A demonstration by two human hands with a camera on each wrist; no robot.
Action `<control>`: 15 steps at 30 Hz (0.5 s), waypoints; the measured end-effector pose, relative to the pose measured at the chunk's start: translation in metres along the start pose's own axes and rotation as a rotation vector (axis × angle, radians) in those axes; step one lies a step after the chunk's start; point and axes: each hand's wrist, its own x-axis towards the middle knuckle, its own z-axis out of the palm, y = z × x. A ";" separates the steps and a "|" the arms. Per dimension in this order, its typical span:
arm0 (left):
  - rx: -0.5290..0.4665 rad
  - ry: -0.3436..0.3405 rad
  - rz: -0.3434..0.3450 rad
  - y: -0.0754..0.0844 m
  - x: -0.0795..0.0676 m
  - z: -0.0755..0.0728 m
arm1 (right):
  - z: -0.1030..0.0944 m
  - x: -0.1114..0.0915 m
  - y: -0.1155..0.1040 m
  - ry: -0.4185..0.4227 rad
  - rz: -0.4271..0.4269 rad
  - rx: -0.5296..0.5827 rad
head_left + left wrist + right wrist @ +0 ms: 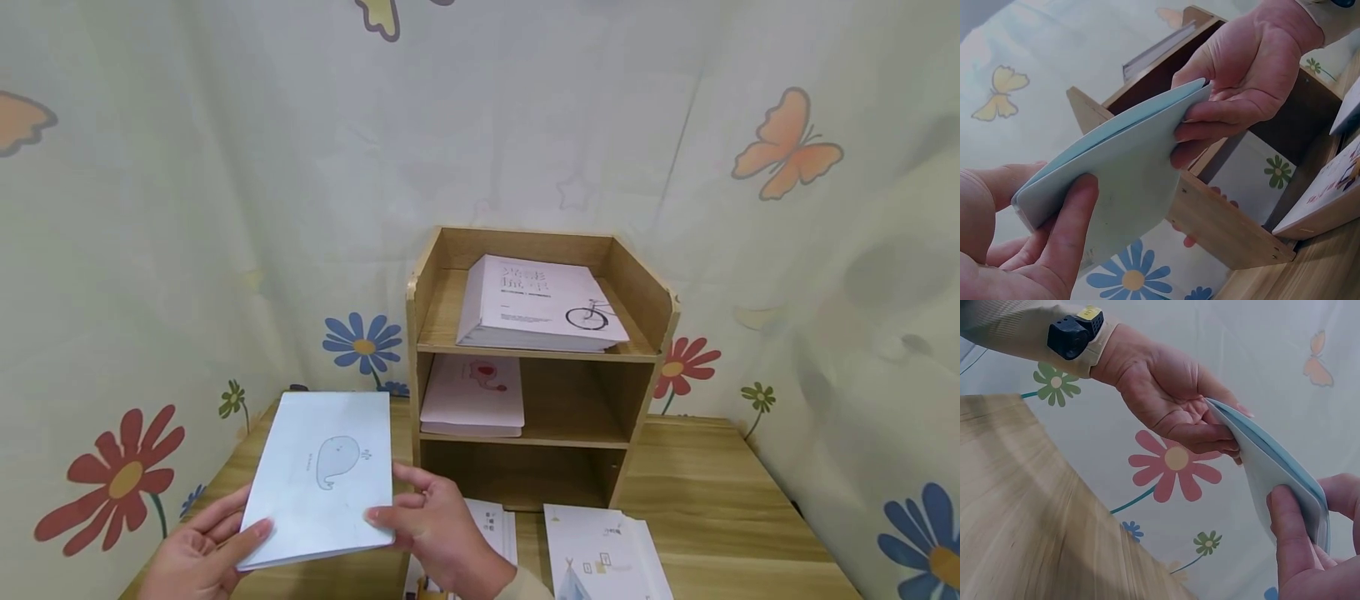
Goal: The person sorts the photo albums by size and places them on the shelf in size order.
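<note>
A thin pale-blue notebook [322,500] with a whale drawing on its cover is held up over the left side of the table. My left hand [206,546] pinches its lower left corner, thumb on the cover and fingers beneath. On the opposite side my right hand [442,521] grips the right edge, thumb also on top. In the left wrist view the notebook [1129,150] appears edge-on, its cover slightly parted from the pages. The right wrist view shows the left hand [1166,394] and right hand [1310,537] at opposite ends of it.
A wooden three-level shelf [652,317] stands at the table's back. Thick books with a bicycle cover [532,300] lie on top; pink notebooks [472,396] fill the middle level's left. White booklets [600,550] lie before the shelf on the wooden table [720,500]. Patterned curtains [315,167] surround it.
</note>
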 end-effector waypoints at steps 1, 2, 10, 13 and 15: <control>0.005 0.004 -0.010 0.001 -0.001 0.001 | 0.000 -0.001 -0.001 -0.001 -0.001 0.004; 0.010 0.007 -0.019 0.002 -0.002 0.001 | 0.000 -0.002 -0.001 -0.003 -0.003 0.009; 0.066 0.043 -0.092 0.010 -0.008 0.006 | 0.001 -0.011 -0.005 -0.008 -0.007 0.018; 0.098 0.043 -0.114 0.013 -0.010 0.007 | 0.002 -0.015 -0.007 -0.004 0.000 0.028; 0.126 0.043 -0.124 0.015 -0.011 0.007 | 0.002 -0.017 -0.009 -0.002 0.009 0.031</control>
